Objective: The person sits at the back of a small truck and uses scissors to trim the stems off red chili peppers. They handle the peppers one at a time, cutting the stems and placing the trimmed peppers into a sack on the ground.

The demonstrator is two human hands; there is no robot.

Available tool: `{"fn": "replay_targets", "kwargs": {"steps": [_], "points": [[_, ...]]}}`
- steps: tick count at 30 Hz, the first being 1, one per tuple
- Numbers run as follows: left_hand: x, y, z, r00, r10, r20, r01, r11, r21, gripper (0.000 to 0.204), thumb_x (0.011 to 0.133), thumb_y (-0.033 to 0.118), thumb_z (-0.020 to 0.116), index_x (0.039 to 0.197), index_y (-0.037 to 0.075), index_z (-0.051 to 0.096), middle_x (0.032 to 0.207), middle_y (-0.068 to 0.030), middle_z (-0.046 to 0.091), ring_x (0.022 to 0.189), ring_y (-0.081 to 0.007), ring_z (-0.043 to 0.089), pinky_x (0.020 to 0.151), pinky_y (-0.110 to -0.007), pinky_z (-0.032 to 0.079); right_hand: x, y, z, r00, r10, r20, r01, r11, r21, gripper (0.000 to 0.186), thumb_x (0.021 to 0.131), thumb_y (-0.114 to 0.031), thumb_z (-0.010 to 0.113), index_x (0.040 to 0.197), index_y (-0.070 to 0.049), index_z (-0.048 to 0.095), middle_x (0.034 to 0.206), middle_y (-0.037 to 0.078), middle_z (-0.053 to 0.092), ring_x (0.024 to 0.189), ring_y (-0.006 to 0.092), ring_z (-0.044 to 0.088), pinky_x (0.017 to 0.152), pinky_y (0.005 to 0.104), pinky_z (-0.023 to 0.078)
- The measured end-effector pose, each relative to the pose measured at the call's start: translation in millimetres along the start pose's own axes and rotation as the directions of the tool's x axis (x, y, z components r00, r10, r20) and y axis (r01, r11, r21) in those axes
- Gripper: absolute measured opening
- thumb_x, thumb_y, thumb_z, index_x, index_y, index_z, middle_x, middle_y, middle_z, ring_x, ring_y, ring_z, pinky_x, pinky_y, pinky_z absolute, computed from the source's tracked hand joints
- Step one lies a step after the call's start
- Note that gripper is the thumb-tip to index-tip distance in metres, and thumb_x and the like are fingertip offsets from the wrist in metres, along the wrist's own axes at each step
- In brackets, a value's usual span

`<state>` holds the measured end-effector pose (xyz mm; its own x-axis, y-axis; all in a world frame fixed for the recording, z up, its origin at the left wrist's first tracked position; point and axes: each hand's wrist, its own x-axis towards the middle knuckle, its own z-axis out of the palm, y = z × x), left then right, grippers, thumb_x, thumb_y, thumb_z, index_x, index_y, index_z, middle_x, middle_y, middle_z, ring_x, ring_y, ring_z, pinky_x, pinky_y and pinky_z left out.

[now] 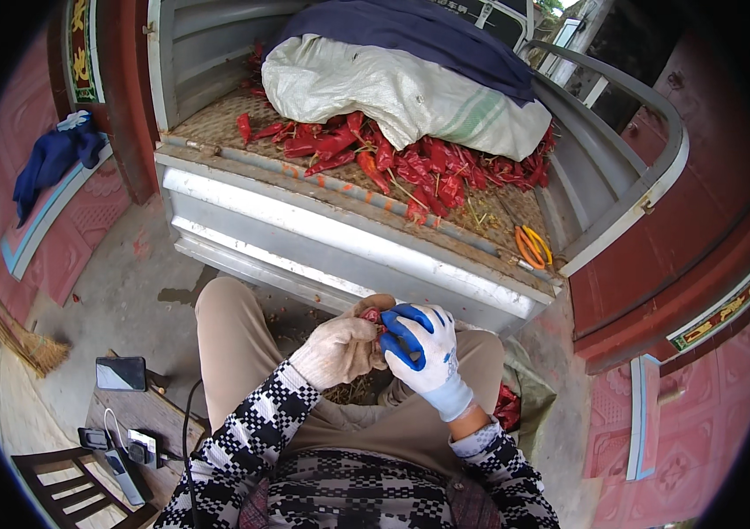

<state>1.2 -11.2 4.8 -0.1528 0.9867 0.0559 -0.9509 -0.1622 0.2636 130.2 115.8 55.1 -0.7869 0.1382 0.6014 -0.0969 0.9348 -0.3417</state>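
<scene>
While seated before the cart bed [339, 238], working on one red chili [373, 315] held above the lap: left hand [339, 350] in a beige glove closed around it, right hand [421, 346] in a blue-and-white glove pinching its end. Probably stem removal; next calls for a firm pull, then reaching to the chili pile [410, 159].

Materials and finishes around your two gloved hands.
Your left hand [339, 350] wears a matt, rough knitted cloth glove; your right hand [423, 348] a white knit glove with a smooth blue rubbery coating. Both close on a glossy, wrinkled red chilli [372, 315]. Ahead, note the painted grey metal cart bed [339, 238], the coarse woven plastic sack [392, 88], and the matt dark cloth [410, 31].
</scene>
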Motion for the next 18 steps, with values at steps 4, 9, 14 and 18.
{"fn": "replay_targets", "kwargs": {"steps": [4,9,14,18], "points": [[3,-4,10,0.988,0.047,-0.144,-0.013,0.973,0.232,0.026,0.095,0.011,0.047,0.117,0.002,0.054,0.098,-0.0117,0.063,0.083,-0.0247,0.065,0.071,-0.036,0.055,0,6,-11,1.0,-0.01,0.015,0.009,0.997,0.077,0.033,0.072,-0.017,0.072,0.104,-0.009,0.067,0.103,0.011,0.064,0.093,0.0329,0.059,0.085,0.0441,0.047],[4,-8,12,0.981,0.06,-0.186,0.007,0.941,0.34,0.022,0.087,0.014,0.054,0.107,0.005,0.052,0.084,-0.0088,0.058,0.064,-0.0176,0.051,0.056,-0.03,0.041,27,79,-82,0.938,0.334,-0.094,-0.342,0.936,-0.084,0.038,0.077,-0.025,0.069,0.11,-0.007,0.065,0.106,0.016,0.064,0.095,0.0353,0.061,0.087,0.0431,0.049],[12,-15,19,0.977,-0.031,-0.212,0.105,0.932,0.346,0.029,0.084,0.015,0.058,0.112,0.008,0.053,0.082,-0.0075,0.058,0.062,-0.0175,0.052,0.055,-0.031,0.04,55,216,-140,0.78,0.611,-0.133,-0.553,0.576,-0.602,0.05,0.079,-0.037,0.066,0.121,-0.01,0.061,0.118,0.015,0.064,0.108,0.0315,0.062,0.094,0.0408,0.049],[10,-10,4,0.99,-0.007,-0.141,0.035,0.98,0.195,0.028,0.083,0.015,0.055,0.11,0.009,0.055,0.075,-0.0076,0.055,0.057,-0.019,0.047,0.052,-0.032,0.038,65,242,-136,0.675,0.738,0.02,-0.565,0.534,-0.629,0.055,0.079,-0.037,0.068,0.125,-0.009,0.059,0.119,0.018,0.064,0.111,0.0338,0.061,0.095,0.0403,0.048]]}}
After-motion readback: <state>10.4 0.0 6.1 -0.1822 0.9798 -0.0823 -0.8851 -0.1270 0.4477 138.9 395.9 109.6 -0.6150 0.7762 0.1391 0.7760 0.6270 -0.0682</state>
